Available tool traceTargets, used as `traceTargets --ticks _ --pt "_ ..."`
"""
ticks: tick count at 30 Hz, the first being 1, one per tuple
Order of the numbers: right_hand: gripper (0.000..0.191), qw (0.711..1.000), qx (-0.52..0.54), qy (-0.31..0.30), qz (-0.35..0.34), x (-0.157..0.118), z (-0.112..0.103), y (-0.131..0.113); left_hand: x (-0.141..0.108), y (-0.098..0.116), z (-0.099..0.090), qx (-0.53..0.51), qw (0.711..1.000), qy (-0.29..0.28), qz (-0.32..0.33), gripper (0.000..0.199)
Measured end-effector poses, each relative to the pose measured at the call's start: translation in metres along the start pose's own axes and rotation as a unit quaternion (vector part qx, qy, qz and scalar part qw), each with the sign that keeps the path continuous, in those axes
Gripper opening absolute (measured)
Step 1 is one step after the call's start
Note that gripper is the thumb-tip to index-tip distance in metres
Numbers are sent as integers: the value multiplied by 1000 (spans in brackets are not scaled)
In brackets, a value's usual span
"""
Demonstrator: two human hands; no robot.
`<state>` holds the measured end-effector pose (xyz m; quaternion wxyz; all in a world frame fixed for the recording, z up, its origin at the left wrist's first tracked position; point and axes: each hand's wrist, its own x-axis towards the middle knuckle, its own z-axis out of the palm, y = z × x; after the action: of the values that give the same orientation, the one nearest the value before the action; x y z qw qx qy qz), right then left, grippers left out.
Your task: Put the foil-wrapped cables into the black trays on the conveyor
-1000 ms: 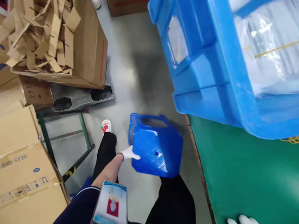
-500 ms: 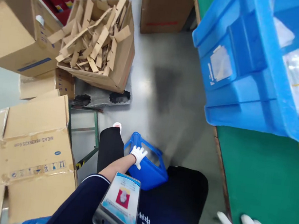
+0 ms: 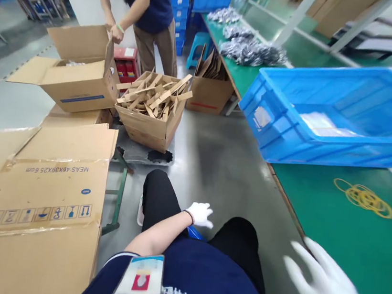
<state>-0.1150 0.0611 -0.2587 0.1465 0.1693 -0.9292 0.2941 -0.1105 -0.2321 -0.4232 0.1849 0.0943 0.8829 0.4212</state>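
Note:
My left hand, in a white glove, is between my knees with its fingers stretched out and nothing visible in it. Just below it shows a small part of a blue plastic stool; my body hides the rest. My right hand, also white-gloved and somewhat blurred, hovers by the front edge of the green tabletop, fingers spread and holding nothing. Yellow rubber bands lie on the green top beyond it. Farther off stands a large blue bin with white packets inside.
At left lies a flattened carton. A carton of cardboard strips stands on a grey pallet. Behind it, a co-worker handles an open carton. Silvery packets lie farther along the table.
My left hand has come off the blue stool, which now sits mostly hidden beneath me. My view has tilted up, bringing the co-worker and far table into sight. My right hand stays near the table edge.

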Motion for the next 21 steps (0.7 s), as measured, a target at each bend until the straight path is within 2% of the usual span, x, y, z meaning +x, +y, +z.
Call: traceTargets --ticks 1,3,5,7,8,11,15,18,21 --pt "28 999 24 -20 17 6 13 -29 -9 11 -12 -22 999 47 14 65" --pt "39 989 114 -20 92 19 46 -87 -30 31 -32 -70 986 144 46 64" --pt "45 970 210 -38 116 33 78 -135 -50 46 -44 -118 963 233 63 61" --pt "44 956 269 -56 103 45 100 -163 -68 53 -50 -158 937 305 58 58" --pt "43 953 280 -63 95 49 105 -169 -75 53 -52 -173 925 334 51 56" --pt "42 933 326 -110 110 56 108 -160 -93 43 -68 -193 888 416 22 49" --pt "40 879 377 -246 156 66 119 -123 -130 13 -122 -200 810 549 -49 43" --pt "36 849 379 -324 175 80 149 -114 -173 -20 -159 -200 749 620 -119 46" --pt "30 816 380 -395 186 95 197 -123 -208 -57 -172 -210 719 630 -205 47"
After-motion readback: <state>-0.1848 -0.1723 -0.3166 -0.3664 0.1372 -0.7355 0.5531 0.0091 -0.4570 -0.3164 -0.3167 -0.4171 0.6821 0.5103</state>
